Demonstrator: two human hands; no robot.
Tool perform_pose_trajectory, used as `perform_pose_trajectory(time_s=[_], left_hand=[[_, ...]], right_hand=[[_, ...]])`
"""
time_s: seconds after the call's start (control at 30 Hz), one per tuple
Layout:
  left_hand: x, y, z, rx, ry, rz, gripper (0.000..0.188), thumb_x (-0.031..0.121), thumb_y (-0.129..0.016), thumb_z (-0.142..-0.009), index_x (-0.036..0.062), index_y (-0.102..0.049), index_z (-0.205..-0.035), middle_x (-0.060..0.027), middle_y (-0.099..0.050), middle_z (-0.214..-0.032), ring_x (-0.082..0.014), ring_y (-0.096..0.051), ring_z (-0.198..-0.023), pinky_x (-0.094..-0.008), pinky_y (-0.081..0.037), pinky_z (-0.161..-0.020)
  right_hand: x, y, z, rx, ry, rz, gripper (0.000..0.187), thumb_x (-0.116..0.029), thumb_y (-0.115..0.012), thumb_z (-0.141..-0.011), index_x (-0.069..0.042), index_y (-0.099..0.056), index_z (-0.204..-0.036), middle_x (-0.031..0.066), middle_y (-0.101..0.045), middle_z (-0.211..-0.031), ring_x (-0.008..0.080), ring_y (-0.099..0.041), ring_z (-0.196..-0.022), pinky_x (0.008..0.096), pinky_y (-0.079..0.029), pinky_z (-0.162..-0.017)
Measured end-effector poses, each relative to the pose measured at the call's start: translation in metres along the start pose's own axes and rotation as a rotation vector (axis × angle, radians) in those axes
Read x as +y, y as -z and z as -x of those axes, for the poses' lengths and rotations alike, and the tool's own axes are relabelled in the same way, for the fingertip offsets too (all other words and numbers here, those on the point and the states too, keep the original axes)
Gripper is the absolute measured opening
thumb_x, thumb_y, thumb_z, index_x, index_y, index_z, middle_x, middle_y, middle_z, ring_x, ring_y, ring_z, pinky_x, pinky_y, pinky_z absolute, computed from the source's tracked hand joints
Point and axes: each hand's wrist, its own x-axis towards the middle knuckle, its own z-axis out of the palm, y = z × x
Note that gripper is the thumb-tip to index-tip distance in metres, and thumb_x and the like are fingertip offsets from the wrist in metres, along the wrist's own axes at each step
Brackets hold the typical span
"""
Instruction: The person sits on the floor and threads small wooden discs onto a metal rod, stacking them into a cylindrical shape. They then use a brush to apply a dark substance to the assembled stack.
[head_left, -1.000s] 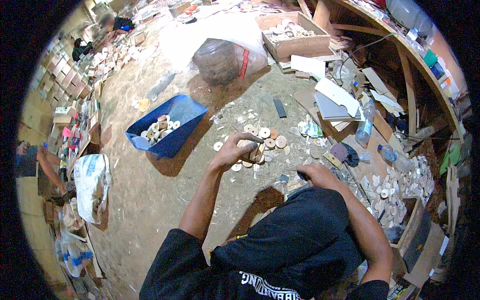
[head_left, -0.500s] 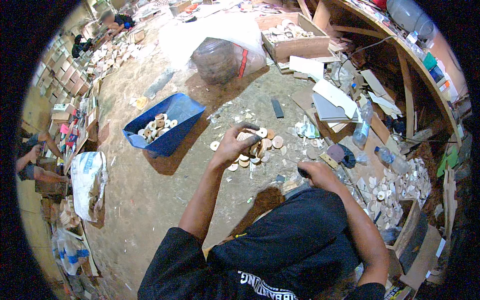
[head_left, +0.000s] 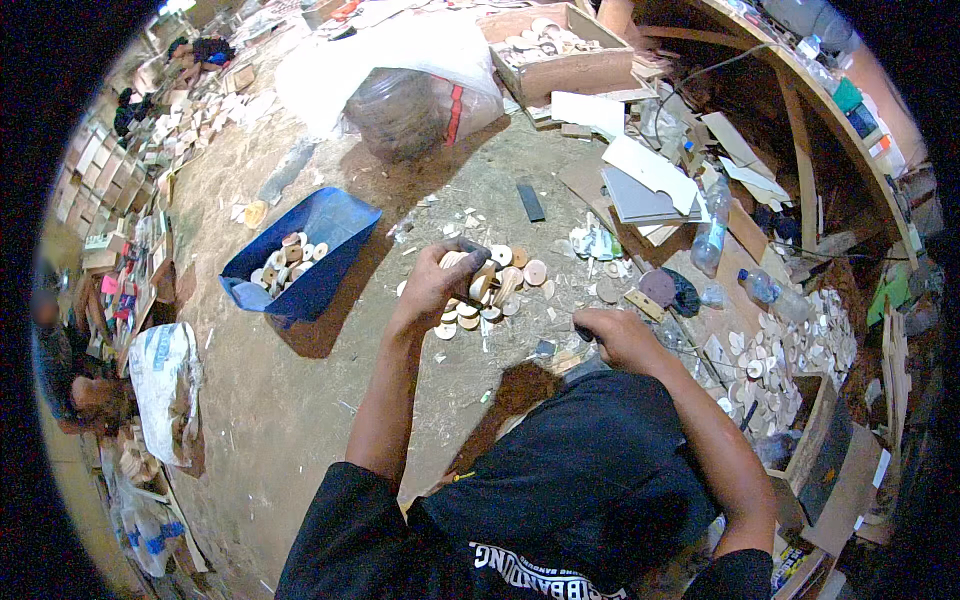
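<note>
Gripping a stack of wooden discs (head_left: 482, 284) in the curled left hand (head_left: 445, 277), partly hid loose discs (head_left: 535, 272) on the floor (head_left: 290, 420). Curled the right hand (head_left: 620, 340) near the knee (head_left: 640, 402), contents impossible to tell. Had a blue scoop (head_left: 337, 240) leftward, black strip (head_left: 530, 203) ahead.

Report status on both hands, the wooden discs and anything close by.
Left hand gripping a stack of wooden discs. Right hand curled above the knee, contents unclear. Loose holed discs on the floor close by.
</note>
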Motion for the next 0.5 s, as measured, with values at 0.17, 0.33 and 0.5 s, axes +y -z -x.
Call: perform_pose_trajectory(time_s=[0.17,0.33,0.5], left_hand=[[-0.009,0.002,-0.002,0.051,-0.003,-0.186,0.024,0.023,-0.071,-0.083,0.0006,-0.066,-0.090,-0.0034,-0.063,-0.073,-0.0066,-0.055,-0.055,-0.0217,-0.041,-0.047],[-0.010,0.010,-0.001,0.059,0.065,-0.108,0.024,0.021,-0.071,-0.083,-0.0005,-0.065,-0.092,-0.0061,-0.063,-0.073,-0.0104,-0.055,-0.053,-0.0252,-0.046,-0.045],[-0.006,0.000,0.000,0.071,0.122,-0.107,0.026,0.023,-0.070,-0.084,-0.0002,-0.064,-0.093,-0.0071,-0.062,-0.068,-0.0117,-0.057,-0.052,-0.0272,-0.047,-0.043]], right_hand=[[-0.004,-0.003,-0.008,-0.099,0.023,0.061,0.042,0.000,-0.054,-0.074,-0.007,-0.058,-0.115,0.0189,-0.064,-0.106,0.0361,-0.062,-0.097,0.0452,-0.050,-0.082],[-0.015,-0.001,-0.014,0.156,0.098,-0.175,0.033,0.000,-0.055,-0.077,-0.005,-0.057,-0.109,0.0175,-0.065,-0.096,0.0351,-0.064,-0.089,0.0413,-0.051,-0.077],[-0.026,-0.002,-0.020,0.281,-0.220,-0.472,0.027,-0.003,-0.059,-0.082,-0.005,-0.057,-0.109,0.0155,-0.065,-0.088,0.0290,-0.065,-0.078,0.0372,-0.051,-0.072]])
